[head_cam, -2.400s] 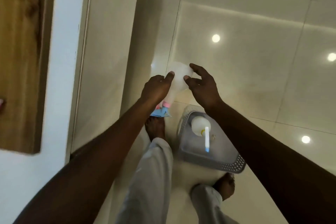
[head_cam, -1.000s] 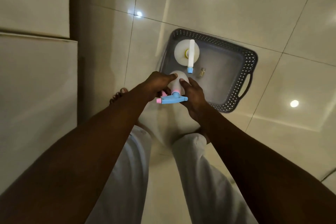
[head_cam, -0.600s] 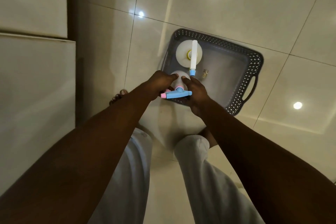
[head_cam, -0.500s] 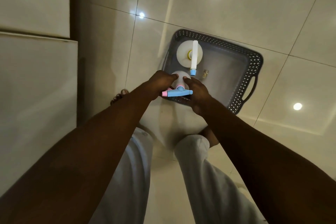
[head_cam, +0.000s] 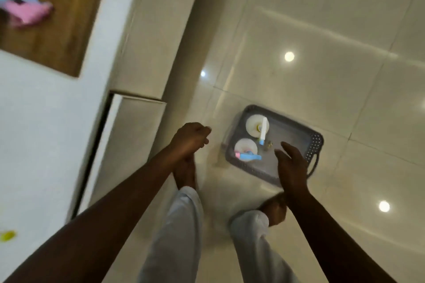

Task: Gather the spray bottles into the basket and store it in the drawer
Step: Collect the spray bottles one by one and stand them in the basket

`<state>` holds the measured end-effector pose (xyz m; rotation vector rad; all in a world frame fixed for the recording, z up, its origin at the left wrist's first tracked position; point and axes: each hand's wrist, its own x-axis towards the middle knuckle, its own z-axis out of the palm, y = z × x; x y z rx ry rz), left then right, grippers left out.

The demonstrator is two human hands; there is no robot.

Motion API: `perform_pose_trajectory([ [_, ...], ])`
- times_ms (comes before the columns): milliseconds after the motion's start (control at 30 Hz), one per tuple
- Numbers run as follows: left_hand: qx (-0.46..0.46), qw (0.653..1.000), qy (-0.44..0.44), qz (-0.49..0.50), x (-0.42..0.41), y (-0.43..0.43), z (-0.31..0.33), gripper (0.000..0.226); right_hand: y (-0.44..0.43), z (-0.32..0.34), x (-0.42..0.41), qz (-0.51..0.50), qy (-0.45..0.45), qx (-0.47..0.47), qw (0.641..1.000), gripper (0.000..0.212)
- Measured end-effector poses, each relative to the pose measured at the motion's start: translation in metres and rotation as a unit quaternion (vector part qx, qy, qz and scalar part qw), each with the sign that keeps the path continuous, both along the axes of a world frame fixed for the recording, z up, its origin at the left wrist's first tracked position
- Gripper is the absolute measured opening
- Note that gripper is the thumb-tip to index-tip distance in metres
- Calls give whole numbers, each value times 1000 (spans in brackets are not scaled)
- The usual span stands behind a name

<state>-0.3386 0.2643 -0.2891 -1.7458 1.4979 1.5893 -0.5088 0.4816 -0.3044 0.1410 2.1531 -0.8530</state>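
A grey perforated basket (head_cam: 315, 142) stands on the tiled floor. Two white spray bottles stand upright in its left end: one with a blue and pink trigger head (head_cam: 247, 155) nearer me, one with a white nozzle tipped blue (head_cam: 257, 126) behind it. My left hand (head_cam: 190, 139) hangs loosely curled and empty, left of the basket. My right hand (head_cam: 291, 165) is above the basket's near right part, fingers apart, holding nothing. A blurred pink and blue object (head_cam: 25, 12), perhaps another spray bottle, lies on the wooden counter top at the upper left.
A white cabinet with a drawer front (head_cam: 128, 145) slightly ajar stands on the left. A wooden surface (head_cam: 59, 18) tops the counter. A small yellow-green thing (head_cam: 8, 235) shows at the left edge. My bare feet and light trousers (head_cam: 184, 225) are below the hands.
Both hands have let go of the blue and pink bottle, which now stands in the basket. The hands have lifted and spread apart, and the view has pulled back and swung left.
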Motion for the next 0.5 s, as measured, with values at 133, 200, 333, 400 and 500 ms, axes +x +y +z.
perform_pose_trajectory([
  [133,-68,995,48,53,31,-40,88,25,-49,68,2,41,51,-58,996,35],
  [200,-94,989,69,95,50,-57,126,22,-83,102,13,55,53,-103,992,33],
  [333,-135,970,104,175,87,-88,187,18,-155,162,44,100,49,-171,979,31],
  [400,-152,955,118,228,105,-107,208,16,-192,187,61,124,40,-196,972,32],
  [500,-181,932,129,286,136,-142,230,16,-244,215,90,176,25,-226,958,34],
])
